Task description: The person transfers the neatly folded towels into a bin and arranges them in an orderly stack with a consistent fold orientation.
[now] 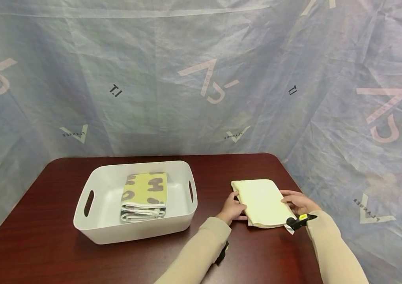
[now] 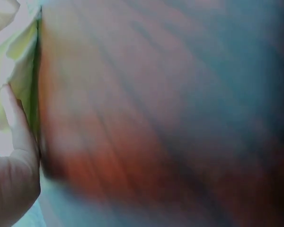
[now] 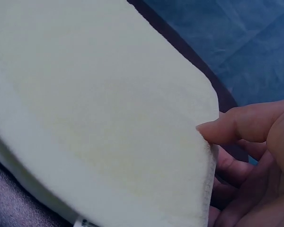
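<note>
A pale yellow folded towel (image 1: 265, 203) lies at the right of the table, with a small white tag (image 1: 289, 228) at its near right corner. At its left edge is my left hand (image 1: 231, 209), thumb over the top and fingers along the side. The left wrist view catches just part of this hand (image 2: 16, 165) against the cloth. My right hand (image 1: 298, 202) pinches the opposite edge. In the right wrist view its thumb (image 3: 217, 131) presses on top while the other fingers curl at the edge, partly hidden.
A white plastic basket (image 1: 101, 227) with cut-out handles stands on the left of the dark red table (image 1: 144, 260). Inside it sits a folded yellow towel with grey patterns (image 1: 147, 189). A grey printed sheet (image 1: 158, 79) hangs behind the table and along its right side.
</note>
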A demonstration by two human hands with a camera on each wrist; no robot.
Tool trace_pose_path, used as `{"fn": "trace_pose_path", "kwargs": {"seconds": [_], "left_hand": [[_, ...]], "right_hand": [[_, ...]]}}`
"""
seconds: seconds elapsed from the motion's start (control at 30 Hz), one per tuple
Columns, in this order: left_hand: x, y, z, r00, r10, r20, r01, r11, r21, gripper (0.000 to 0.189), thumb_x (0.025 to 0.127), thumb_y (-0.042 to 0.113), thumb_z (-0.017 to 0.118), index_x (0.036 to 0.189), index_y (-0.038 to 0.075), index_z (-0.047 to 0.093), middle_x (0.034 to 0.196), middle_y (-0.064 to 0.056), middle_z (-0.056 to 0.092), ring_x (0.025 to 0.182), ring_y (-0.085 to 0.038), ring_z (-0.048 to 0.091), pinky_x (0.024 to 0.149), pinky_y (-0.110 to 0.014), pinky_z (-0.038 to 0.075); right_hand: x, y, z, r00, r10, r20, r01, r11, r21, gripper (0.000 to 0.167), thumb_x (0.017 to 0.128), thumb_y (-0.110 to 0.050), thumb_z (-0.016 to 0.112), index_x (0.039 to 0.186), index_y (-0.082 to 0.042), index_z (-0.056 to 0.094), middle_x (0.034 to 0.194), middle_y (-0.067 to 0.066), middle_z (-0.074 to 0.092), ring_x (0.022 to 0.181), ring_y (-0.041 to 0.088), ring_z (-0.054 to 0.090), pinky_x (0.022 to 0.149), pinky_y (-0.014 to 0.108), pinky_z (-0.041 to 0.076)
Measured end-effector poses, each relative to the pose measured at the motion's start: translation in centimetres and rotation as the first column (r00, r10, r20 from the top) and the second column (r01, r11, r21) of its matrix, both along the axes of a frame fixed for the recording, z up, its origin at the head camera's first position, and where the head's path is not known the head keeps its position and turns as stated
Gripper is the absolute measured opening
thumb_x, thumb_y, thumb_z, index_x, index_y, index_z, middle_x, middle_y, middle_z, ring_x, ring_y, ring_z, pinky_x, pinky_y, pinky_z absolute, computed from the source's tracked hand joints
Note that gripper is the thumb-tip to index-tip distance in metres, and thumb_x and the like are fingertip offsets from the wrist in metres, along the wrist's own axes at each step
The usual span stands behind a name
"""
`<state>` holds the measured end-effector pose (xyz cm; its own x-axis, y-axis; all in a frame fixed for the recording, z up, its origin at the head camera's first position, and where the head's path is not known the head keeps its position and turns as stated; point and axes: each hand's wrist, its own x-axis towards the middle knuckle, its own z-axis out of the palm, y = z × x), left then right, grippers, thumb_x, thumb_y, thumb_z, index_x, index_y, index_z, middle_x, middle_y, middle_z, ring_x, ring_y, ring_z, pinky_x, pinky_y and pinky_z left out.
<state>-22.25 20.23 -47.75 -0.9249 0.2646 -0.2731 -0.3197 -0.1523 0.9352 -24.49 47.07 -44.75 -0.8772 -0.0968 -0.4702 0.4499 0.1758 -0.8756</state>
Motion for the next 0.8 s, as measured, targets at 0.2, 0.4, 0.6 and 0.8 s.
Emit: {"fn": "trace_pose_path", "kwargs": {"seconds": [0.2, 0.4, 0.6, 0.8], "left_hand": [[0.0, -0.3, 0.6, 1.0, -0.007, 0.0, 0.007, 1.0, -0.018, 0.065, 0.079, -0.012, 0.057, 0.138, 0.008, 0.037, 0.094, -0.011, 0.05, 0.066, -0.016, 0.052, 0.054, -0.031, 0.056], [-0.6, -0.5, 0.8, 1.0, -0.016, -0.021, 0.016, 1.0, -0.003, 0.065, 0.078, -0.013, 0.056, 0.137, 0.01, 0.04, 0.097, -0.012, 0.051, 0.072, -0.02, 0.058, 0.058, -0.034, 0.057], [-0.7, -0.9, 1.3, 0.998, -0.032, -0.059, 0.033, 0.999, 0.013, 0.064, 0.079, -0.013, 0.056, 0.136, 0.01, 0.041, 0.096, -0.014, 0.051, 0.072, -0.022, 0.06, 0.057, -0.034, 0.057], [-1.0, -0.8, 2.3, 0.998, -0.022, -0.051, 0.023, 1.0, 0.006, 0.066, 0.078, -0.012, 0.057, 0.137, 0.012, 0.041, 0.097, -0.012, 0.051, 0.071, -0.021, 0.059, 0.055, -0.033, 0.057]], "right_hand": [[0.0, -0.1, 0.7, 1.0, 0.007, -0.007, -0.007, 1.0, -0.001, 0.058, 0.087, 0.003, 0.055, 0.14, 0.007, 0.029, 0.087, 0.001, 0.064, 0.074, 0.019, 0.064, 0.065, 0.034, 0.054], [0.0, 0.0, 1.7, 0.999, 0.026, -0.018, -0.026, 1.0, 0.01, 0.062, 0.089, 0.002, 0.053, 0.143, 0.008, 0.022, 0.088, 0.0, 0.064, 0.075, 0.018, 0.064, 0.066, 0.034, 0.054], [0.3, -0.1, 2.9, 0.998, 0.035, -0.046, -0.034, 0.999, 0.011, 0.062, 0.091, 0.001, 0.052, 0.143, 0.007, 0.02, 0.087, 0.001, 0.063, 0.072, 0.017, 0.062, 0.064, 0.031, 0.052], [0.7, -0.3, 4.2, 0.998, 0.019, -0.054, -0.02, 1.0, -0.01, 0.063, 0.091, 0.002, 0.053, 0.143, 0.007, 0.019, 0.085, 0.001, 0.065, 0.073, 0.016, 0.064, 0.065, 0.033, 0.054]]}}
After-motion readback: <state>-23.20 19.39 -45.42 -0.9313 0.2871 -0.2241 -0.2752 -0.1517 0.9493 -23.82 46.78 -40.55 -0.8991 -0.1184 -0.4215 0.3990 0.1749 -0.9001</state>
